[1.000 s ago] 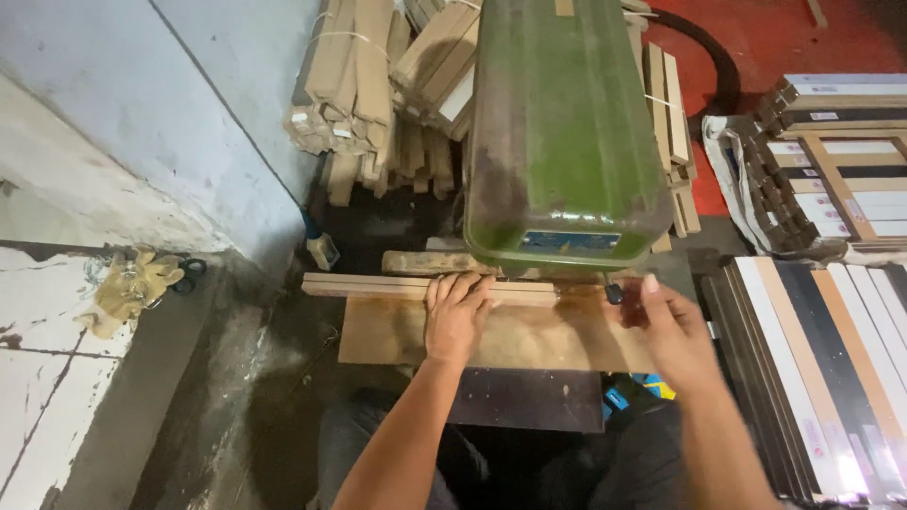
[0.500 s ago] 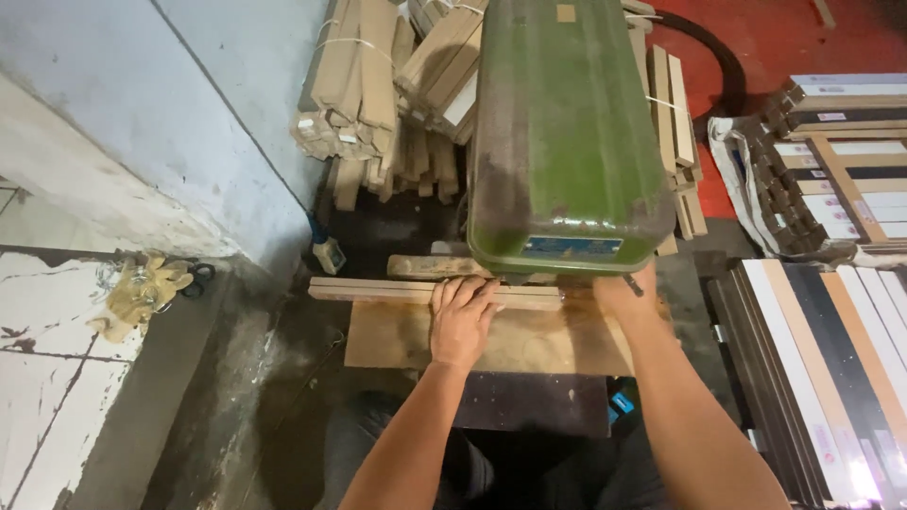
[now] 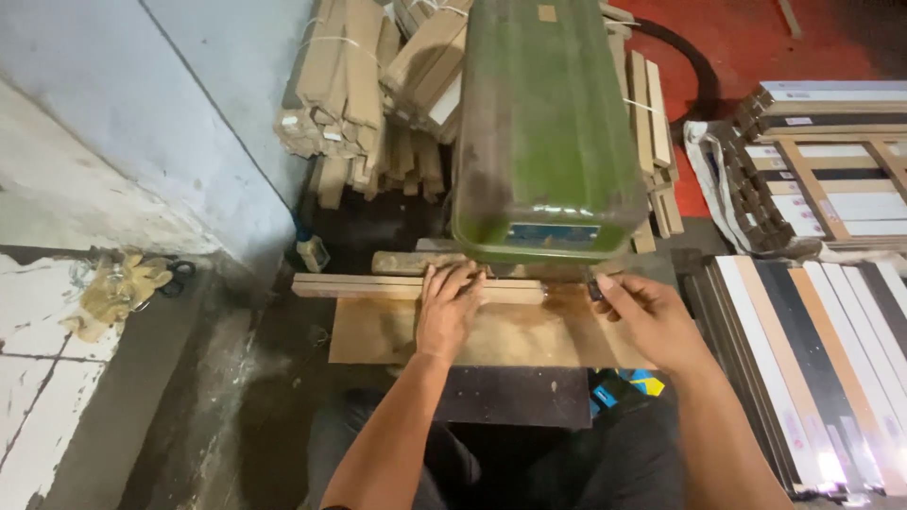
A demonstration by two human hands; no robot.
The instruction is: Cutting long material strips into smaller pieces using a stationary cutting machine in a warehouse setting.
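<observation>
Wooden strip (image 3: pixel 378 286) lies flat across the far edge of the wooden worktop (image 3: pixel 510 340), under the front of the green machine (image 3: pixel 543 123), much as it did a second ago. The left hand (image 3: pixel 447 307) keeps pressing on it with fingers spread flat, gripping nothing. The right hand (image 3: pixel 652 316), which was open and farther right a second ago, has shifted in; its fingers now pinch a small dark object (image 3: pixel 593 286) just beside the strip's right end.

A blue rectangular plate (image 3: pixel 548 233) sits low on the machine's front. Far left, bundles of wooden strips (image 3: pixel 350 85) tied with string lean against a pale blue wall (image 3: pixel 142 104). On the right, flat panels (image 3: pixel 822 359) in white, black and brown stripes are stacked on the red floor (image 3: pixel 756 47). Yellowish gloves (image 3: pixel 118 288) and scissors lie near left on a grey ledge.
</observation>
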